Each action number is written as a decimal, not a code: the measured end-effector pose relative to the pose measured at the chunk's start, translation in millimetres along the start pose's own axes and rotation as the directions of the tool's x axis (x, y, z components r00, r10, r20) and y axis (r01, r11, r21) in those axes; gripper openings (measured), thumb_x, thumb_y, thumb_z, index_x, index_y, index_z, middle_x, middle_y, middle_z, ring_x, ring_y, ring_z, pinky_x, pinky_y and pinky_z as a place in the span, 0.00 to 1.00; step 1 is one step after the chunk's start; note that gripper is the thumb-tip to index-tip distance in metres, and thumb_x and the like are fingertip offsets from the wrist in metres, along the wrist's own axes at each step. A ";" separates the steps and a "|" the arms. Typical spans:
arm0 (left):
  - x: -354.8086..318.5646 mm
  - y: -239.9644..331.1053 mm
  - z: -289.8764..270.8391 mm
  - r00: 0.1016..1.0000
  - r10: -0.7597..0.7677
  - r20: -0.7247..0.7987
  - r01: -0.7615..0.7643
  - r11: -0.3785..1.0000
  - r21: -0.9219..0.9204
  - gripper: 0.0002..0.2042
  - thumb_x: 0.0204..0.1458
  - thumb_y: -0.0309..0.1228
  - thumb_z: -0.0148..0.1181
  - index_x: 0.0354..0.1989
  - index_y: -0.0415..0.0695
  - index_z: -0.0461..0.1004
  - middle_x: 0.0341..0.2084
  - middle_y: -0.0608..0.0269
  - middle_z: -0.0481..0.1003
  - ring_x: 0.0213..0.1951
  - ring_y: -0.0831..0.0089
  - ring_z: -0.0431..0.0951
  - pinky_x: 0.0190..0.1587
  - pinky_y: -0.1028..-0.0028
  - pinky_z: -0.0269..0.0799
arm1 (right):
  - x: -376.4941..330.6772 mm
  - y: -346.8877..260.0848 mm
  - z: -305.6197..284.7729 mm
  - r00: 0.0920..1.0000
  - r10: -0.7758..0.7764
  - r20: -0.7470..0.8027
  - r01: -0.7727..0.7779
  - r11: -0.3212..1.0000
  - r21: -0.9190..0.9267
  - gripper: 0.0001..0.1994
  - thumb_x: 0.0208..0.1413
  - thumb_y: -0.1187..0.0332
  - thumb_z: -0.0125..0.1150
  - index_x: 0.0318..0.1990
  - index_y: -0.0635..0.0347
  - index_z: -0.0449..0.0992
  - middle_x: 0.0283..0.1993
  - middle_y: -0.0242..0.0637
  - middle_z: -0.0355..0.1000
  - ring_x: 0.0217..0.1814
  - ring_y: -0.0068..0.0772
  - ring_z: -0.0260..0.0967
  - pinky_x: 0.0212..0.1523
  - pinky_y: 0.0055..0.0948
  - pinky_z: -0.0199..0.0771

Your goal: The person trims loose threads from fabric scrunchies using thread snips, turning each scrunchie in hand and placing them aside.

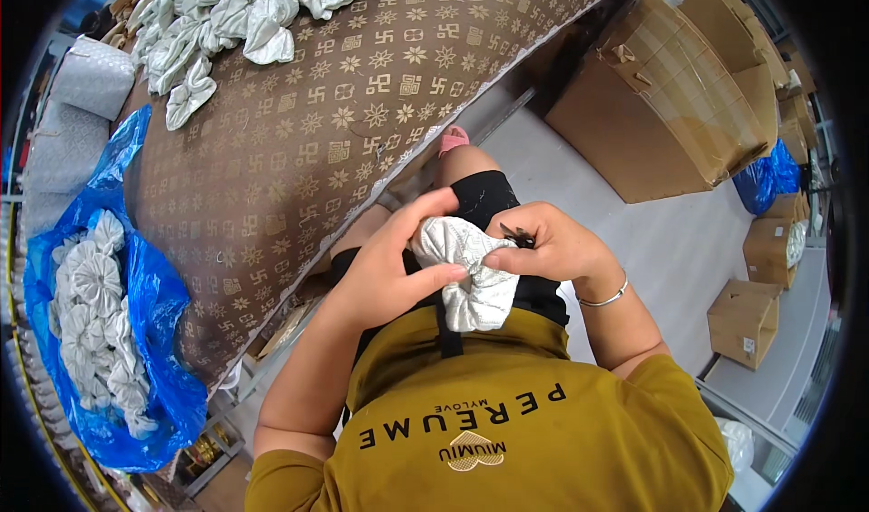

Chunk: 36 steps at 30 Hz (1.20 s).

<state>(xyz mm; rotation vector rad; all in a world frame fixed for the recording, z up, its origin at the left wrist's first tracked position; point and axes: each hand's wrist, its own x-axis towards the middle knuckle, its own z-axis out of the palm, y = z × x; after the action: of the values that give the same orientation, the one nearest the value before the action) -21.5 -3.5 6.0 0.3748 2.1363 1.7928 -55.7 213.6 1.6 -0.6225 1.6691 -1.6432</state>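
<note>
A white gathered-fabric scrunchie is held above my lap, between both hands. My left hand grips its left side, the thumb pressed on the front near the middle and the fingers behind. From the right, my right hand pinches the upper right edge between thumb and forefinger. A small dark metal tool, perhaps thread snips, pokes out from the curled fingers of that hand; most of it is hidden. Several finished-looking scrunchies fill an open blue plastic bag at the left.
Ahead of me is a table with a brown patterned cloth; its edge runs diagonally past my knees. White fabric pieces are heaped at its far side. Bubble-wrapped packages stand far left. A large cardboard box and smaller boxes stand right.
</note>
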 end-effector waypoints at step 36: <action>-21.4 -14.0 18.4 0.945 -0.322 0.063 0.286 0.711 -0.643 0.10 0.46 0.22 0.52 0.39 0.36 0.65 0.29 0.64 0.70 0.31 0.79 0.69 0.37 0.79 0.65 | 19.1 -0.1 25.9 0.965 -0.064 -0.255 0.052 0.997 -0.052 0.03 0.45 0.75 0.57 0.27 0.64 0.73 0.21 0.27 0.68 0.23 0.13 0.62 0.24 0.16 0.62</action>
<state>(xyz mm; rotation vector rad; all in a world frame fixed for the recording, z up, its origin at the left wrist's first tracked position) 5.6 2.0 -9.0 -0.1994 1.3493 2.1852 -48.2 182.3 0.2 -0.5006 1.8914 -1.7949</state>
